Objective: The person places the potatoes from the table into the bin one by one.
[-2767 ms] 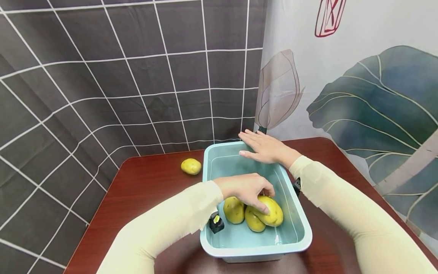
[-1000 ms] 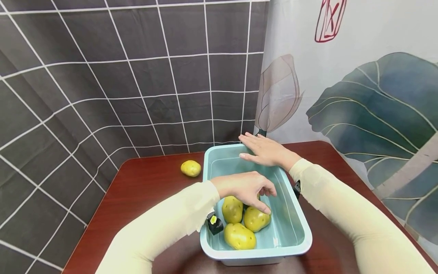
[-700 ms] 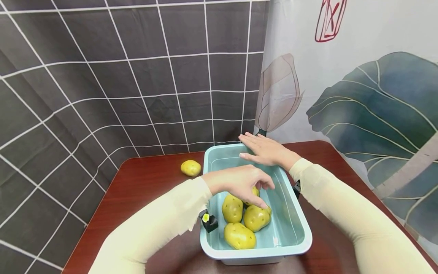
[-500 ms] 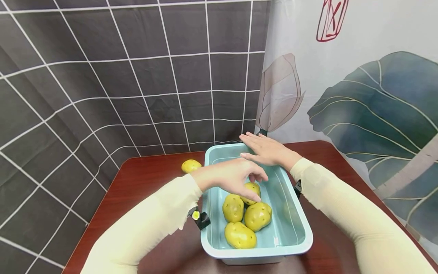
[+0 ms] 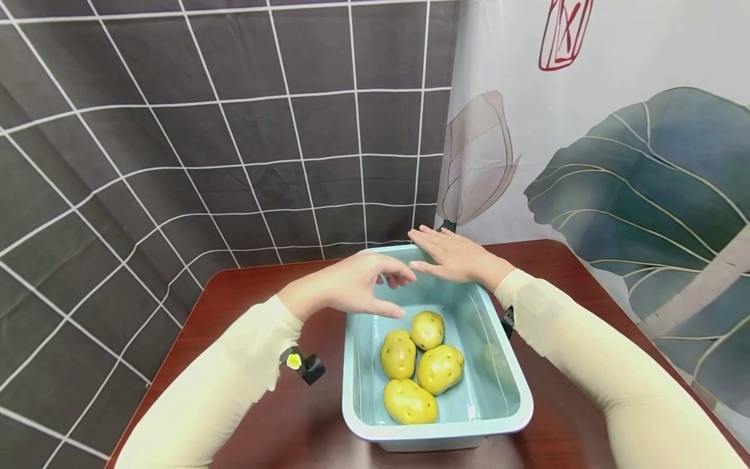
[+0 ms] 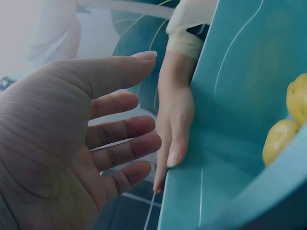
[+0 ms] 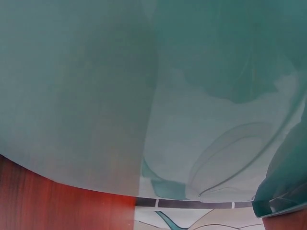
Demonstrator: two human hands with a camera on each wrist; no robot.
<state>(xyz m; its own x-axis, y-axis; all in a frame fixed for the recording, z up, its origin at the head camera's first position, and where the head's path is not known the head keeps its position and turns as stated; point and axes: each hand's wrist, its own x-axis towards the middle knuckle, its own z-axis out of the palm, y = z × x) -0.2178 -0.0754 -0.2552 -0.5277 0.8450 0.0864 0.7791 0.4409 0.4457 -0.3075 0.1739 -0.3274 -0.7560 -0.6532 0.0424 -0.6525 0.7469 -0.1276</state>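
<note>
Several yellow potatoes [image 5: 441, 369] lie together in a light blue plastic bin [image 5: 438, 430], towards its near end. My left hand [image 5: 357, 286] hovers over the bin's left rim, back from the potatoes, its fingers loosely bent and thumb apart. Nothing is between them; the left wrist view shows the same hand [image 6: 72, 129] with an empty palm. At the far right corner my right hand [image 5: 454, 255] rests flat on the bin's rim, fingers straight. The right wrist view is filled mostly by the bin's wall [image 7: 96, 96].
The bin stands on a reddish-brown table [image 5: 234, 312]. Behind it hangs a dark grid-patterned cloth [image 5: 263, 143], with a white leaf-printed cloth [image 5: 644, 176] to the right. Small black wrist cameras sit below both sleeves.
My left hand released a potato at the bin's near end, then moved back and left to the rim. It now covers the potato seen on the table earlier. My right hand stayed put.
</note>
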